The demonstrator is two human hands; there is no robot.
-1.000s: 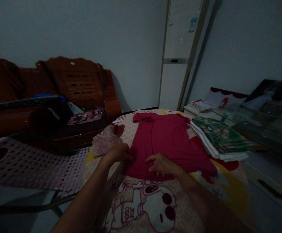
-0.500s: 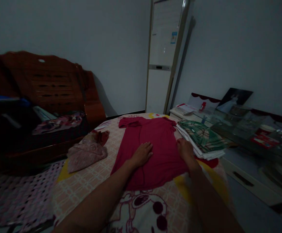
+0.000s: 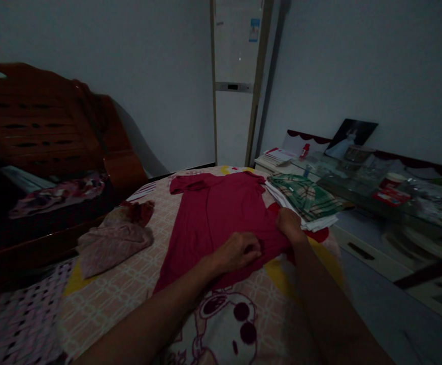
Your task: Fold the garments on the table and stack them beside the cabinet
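A dark pink short-sleeved T-shirt (image 3: 224,213) lies spread out on the cloth-covered round table, its sleeves at the far end. My right hand (image 3: 290,224) is closed on its right edge, and creases run across the fabric toward that hand. Over the lower right part of the shirt rests my left hand (image 3: 239,251), fingers curled in; whether cloth is pinched beneath them is hidden. Right of the shirt sits a stack of folded clothes, a green plaid garment (image 3: 306,195) on top of white cloth (image 3: 321,223).
A crumpled pinkish garment (image 3: 116,241) lies at the left of the patterned tablecloth (image 3: 110,309). Beyond stands a wooden bench (image 3: 45,126) holding clothes. A tall white air conditioner (image 3: 234,121) fills the corner. On the right, a glass-topped cabinet (image 3: 358,192) carries small items.
My left hand has slid toward me and to the right across the shirt, from lying flat to curled. My right hand stays at the shirt's right edge. The view has shifted right.
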